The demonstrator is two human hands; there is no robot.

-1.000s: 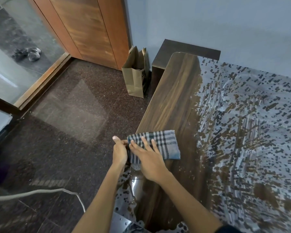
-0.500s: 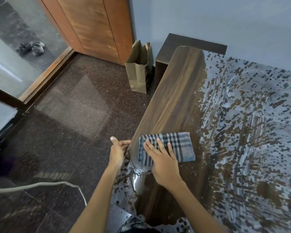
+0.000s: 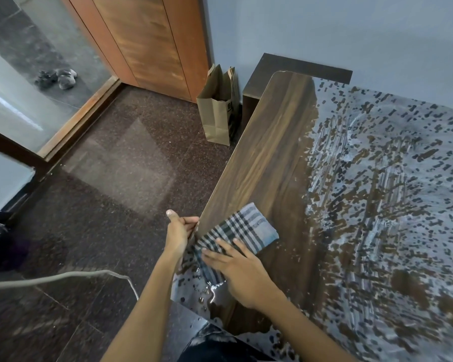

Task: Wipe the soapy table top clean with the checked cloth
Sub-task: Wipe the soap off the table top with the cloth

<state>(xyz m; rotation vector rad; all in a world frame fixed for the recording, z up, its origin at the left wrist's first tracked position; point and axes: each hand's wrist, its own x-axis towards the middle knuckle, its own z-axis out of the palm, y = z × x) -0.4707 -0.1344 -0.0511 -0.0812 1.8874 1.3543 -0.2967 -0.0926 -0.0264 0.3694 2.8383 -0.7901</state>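
Now the wiping is under way, at the desk's (image 3: 267,142) left edge. The cloth (image 3: 242,231), folded to a pad, lies flat on the desk just inside that edge, one corner at the rim. The right hand (image 3: 239,270) presses on the cloth's near end, fingers straight and spread, gripping nothing. The left hand (image 3: 179,231) sits just off the desk beside the cloth, fingers curled round the desk's rim, seemingly to brace or to catch the run-off.

Beyond the cloth a strip of bare dark wood runs along the edge to the far corner. To the cloth's right, most of the top is covered in pale, streaked suds (image 3: 377,192). Just nearer than the cloth, a puddle (image 3: 207,288) sits by the rim.

Judging from this, only a small share is done. The next move likely calls for firm flat pressure, carrying the cloth over the puddle, then into the suds in overlapping strokes, refolding once it is soaked.
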